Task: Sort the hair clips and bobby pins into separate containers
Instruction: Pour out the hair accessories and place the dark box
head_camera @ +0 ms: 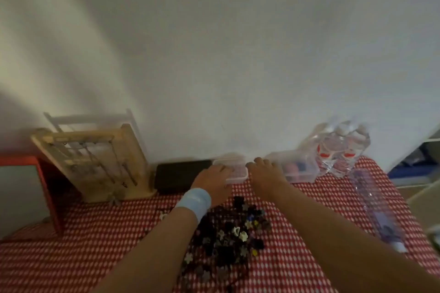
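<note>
OK, our left hand and right hand touch clear container, grip unclear; hair clips at its 6 o'clock.

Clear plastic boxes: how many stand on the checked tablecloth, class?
2. The small box sits by the wall, right of the black case; the larger box stands further right, beside the water bottles. More may be hidden.

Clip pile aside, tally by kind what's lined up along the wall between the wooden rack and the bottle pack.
Clear plastic boxes: 2
Black case: 1
Total: 3
</note>
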The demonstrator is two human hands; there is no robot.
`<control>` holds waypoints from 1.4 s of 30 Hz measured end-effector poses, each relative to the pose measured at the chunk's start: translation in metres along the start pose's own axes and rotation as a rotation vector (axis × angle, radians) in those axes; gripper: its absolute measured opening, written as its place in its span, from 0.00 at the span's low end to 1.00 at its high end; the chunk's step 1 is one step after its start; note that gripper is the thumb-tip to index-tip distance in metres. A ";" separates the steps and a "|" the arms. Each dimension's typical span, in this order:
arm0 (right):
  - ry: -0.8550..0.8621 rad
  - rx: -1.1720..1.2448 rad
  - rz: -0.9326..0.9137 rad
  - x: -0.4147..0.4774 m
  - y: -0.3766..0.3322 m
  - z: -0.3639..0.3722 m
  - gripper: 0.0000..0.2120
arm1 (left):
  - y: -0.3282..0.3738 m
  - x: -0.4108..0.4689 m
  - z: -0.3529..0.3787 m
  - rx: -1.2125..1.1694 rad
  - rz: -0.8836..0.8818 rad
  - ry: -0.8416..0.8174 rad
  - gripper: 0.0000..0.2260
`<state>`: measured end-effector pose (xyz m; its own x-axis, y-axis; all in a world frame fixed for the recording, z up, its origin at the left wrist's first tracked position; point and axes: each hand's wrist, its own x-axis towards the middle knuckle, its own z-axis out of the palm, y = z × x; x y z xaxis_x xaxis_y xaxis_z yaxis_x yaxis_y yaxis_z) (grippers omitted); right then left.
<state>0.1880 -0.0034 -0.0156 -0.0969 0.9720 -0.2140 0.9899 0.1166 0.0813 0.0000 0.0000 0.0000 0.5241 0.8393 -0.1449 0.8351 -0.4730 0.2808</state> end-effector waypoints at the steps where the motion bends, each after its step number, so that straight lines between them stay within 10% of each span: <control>1: -0.015 -0.018 0.013 0.006 0.006 0.006 0.25 | 0.001 0.011 0.004 0.007 0.023 -0.027 0.25; 15: 0.158 0.203 0.003 -0.005 0.026 0.030 0.25 | 0.000 0.059 0.041 0.002 0.061 -0.057 0.34; 32: 0.417 0.575 -0.099 0.048 -0.011 0.029 0.30 | -0.022 0.065 0.040 -0.659 -0.015 0.254 0.37; 42: 0.550 0.526 -0.143 -0.002 -0.020 0.067 0.23 | -0.016 0.016 0.068 -0.524 0.076 0.289 0.19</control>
<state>0.1750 -0.0215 -0.0820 -0.1292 0.9324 0.3375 0.8696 0.2701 -0.4133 0.0065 0.0021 -0.0715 0.4514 0.8818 0.1369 0.5649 -0.4011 0.7212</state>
